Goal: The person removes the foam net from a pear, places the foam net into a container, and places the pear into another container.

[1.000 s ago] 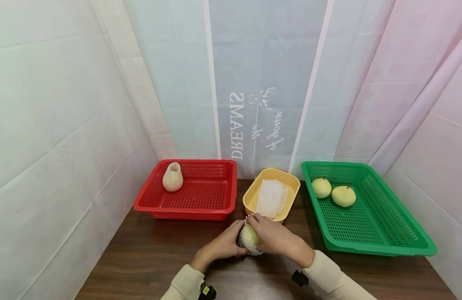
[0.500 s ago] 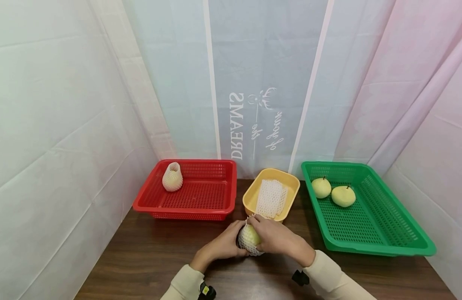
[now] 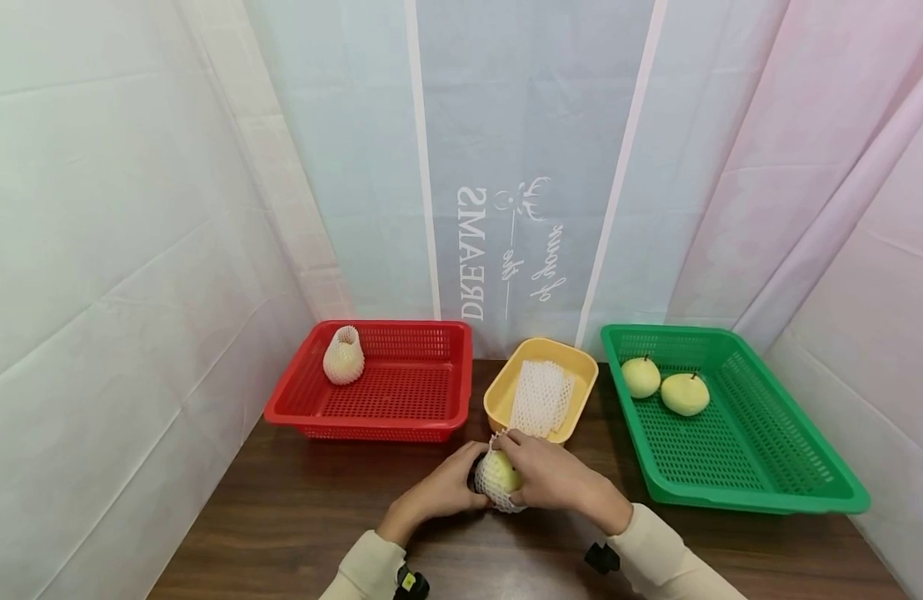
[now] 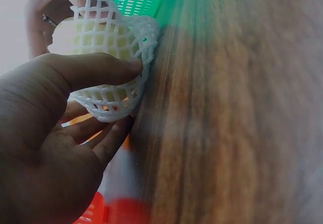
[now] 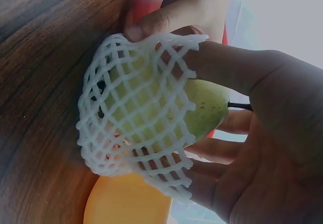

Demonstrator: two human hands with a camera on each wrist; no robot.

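Observation:
Between the two hands, low over the table, a pale yellow-green pear (image 3: 510,475) sits partly inside a white foam net sleeve (image 5: 136,108). The left hand (image 3: 441,485) grips the netted pear from the left; its thumb lies across the mesh in the left wrist view. At the sleeve's open end, the right hand (image 3: 553,473) holds the netting, its thumb tucked under the rim and its fingers along the far side. The pear's bare stem end and dark stem (image 5: 239,106) face the right palm. Some right fingertips are hidden behind the mesh.
A red basket (image 3: 390,422) at the left holds one netted pear (image 3: 344,360). Behind the hands, a yellow tray (image 3: 499,400) contains flat foam nets (image 3: 540,396). The green basket (image 3: 754,500) at the right holds two bare pears (image 3: 685,394). Curtains enclose the wooden table (image 3: 281,533).
Both hands stay in nearly the same place. The pear has turned slightly within the net, and a small dark spot now shows beside the right fingers.

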